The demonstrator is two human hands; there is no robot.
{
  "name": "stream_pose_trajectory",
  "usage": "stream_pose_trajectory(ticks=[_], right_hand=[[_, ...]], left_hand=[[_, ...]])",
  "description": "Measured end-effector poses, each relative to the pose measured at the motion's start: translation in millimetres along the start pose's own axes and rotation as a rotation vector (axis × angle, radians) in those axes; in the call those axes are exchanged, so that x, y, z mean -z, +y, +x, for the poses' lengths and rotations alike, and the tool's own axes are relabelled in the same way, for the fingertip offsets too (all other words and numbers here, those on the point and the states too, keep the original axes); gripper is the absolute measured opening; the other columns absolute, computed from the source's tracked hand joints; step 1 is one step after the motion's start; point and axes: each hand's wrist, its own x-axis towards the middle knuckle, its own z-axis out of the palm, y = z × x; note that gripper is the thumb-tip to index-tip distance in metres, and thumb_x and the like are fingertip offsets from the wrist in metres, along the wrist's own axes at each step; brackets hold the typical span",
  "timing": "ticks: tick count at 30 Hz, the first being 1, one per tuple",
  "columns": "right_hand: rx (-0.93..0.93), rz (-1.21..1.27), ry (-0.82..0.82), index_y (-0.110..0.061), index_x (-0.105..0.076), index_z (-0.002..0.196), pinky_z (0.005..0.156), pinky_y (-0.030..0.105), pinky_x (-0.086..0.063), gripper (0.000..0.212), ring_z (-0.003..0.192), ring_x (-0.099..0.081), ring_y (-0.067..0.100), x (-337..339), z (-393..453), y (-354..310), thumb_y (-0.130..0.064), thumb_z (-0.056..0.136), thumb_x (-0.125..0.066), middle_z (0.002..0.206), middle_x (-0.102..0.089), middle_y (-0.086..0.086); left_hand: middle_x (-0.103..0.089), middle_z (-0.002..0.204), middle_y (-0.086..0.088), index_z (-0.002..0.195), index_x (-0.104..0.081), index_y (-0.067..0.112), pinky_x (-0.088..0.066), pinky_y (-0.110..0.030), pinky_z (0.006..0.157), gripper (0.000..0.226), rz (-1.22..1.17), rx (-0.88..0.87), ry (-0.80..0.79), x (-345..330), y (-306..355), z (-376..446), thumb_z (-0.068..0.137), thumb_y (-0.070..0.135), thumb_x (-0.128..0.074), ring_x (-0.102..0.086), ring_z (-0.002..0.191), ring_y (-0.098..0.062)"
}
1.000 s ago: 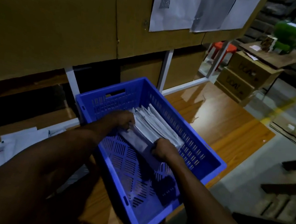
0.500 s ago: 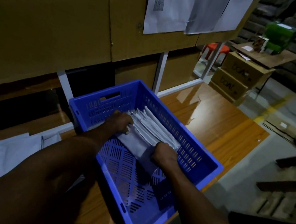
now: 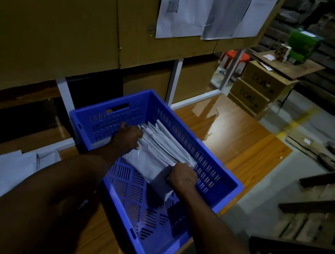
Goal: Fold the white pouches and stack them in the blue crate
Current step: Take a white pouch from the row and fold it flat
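tabletop [image 3: 236, 142] (glossy wood, dim room) | blue crate [image 3: 101, 120] 6 o'clock | cartons [image 3: 253, 90] 2 o'clock | right hand [image 3: 183, 176] grips white pouch [image 3: 145, 164] | left hand [image 3: 126, 140] on pouch stack [image 3: 168, 142], curl unclear

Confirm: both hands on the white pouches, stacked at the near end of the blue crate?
Wrong end. The head view shows the white pouches stacked at the far end of the blue crate; its near end shows only bare floor. The left hand and right hand are both on them.

Dim room: wooden table [image 3: 236, 142], cardboard wall [image 3: 47, 20], grey floor [image 3: 262, 186].
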Motion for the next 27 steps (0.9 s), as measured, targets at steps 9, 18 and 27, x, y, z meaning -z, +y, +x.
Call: stream_pose_trajectory(ticks=[9, 18, 27], right_hand=[[-0.019, 0.034, -0.007, -0.010, -0.064, 0.120, 0.085, 0.040, -0.054, 0.042, 0.111, -0.065, 0.030, 0, -4, 2, -0.031, 0.085, -0.071, 0.123, -0.064, 0.009], [-0.068, 0.147, 0.019, -0.007, -0.066, 0.116, 0.084, 0.039, -0.055, 0.040, 0.110, -0.066, 0.032, 5, -19, 8, -0.031, 0.084, -0.068, 0.120, -0.067, 0.011], [0.047, 0.169, 0.090, -0.011, -0.060, 0.122, 0.088, 0.041, -0.050, 0.048, 0.111, -0.062, 0.035, 19, -50, 12, -0.044, 0.087, -0.059, 0.123, -0.064, 0.012]], left_hand=[[-0.054, 0.142, -0.002, 0.132, -0.056, 0.020, -0.029, -0.039, 0.115, 0.050, -0.061, 0.042, 0.026, -1, 3, 0, 0.088, 0.039, -0.070, -0.046, 0.133, -0.021], [-0.061, 0.122, -0.006, 0.117, -0.054, 0.018, -0.036, -0.043, 0.102, 0.063, -0.167, 0.133, 0.243, 8, 0, -19, 0.074, 0.058, -0.077, -0.055, 0.118, -0.030], [-0.062, 0.123, -0.007, 0.122, -0.058, 0.018, -0.035, -0.042, 0.103, 0.051, -0.296, 0.049, 0.446, 32, 12, -63, 0.090, 0.057, -0.060, -0.056, 0.118, -0.030]])
